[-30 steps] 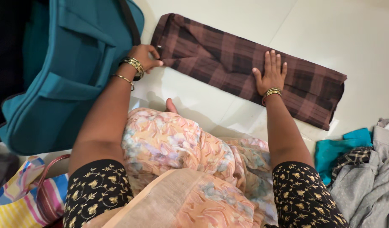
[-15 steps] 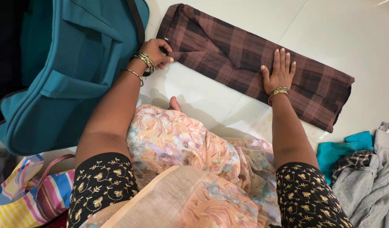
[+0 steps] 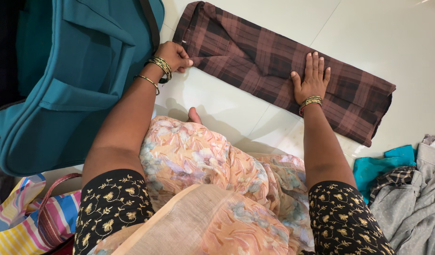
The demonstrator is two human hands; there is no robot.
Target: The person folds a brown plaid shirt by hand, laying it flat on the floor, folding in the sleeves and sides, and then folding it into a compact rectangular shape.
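left hand (image 3: pixel 176 55): pinching near corner of brown plaid cloth (image 3: pixel 255 56) | right hand (image 3: pixel 312 80): fingers flat, pressing cloth onto white floor (image 3: pixel 397 42)

Views: one only, head cam; no 2nd view, so no shared area.
Position: on the person's head, above lap and floor.
Facing: steeply down and fwd, along both forearms.
Range: close; lap fills bottom centre, floor tiles (image 3: pixel 392 42) at top.
Frame edges: teal bag (image 3: pixel 76 80) cut off at left, clothes pile (image 3: pixel 406 198) at right, striped bag (image 3: pixel 24 217) at bottom-left corner.
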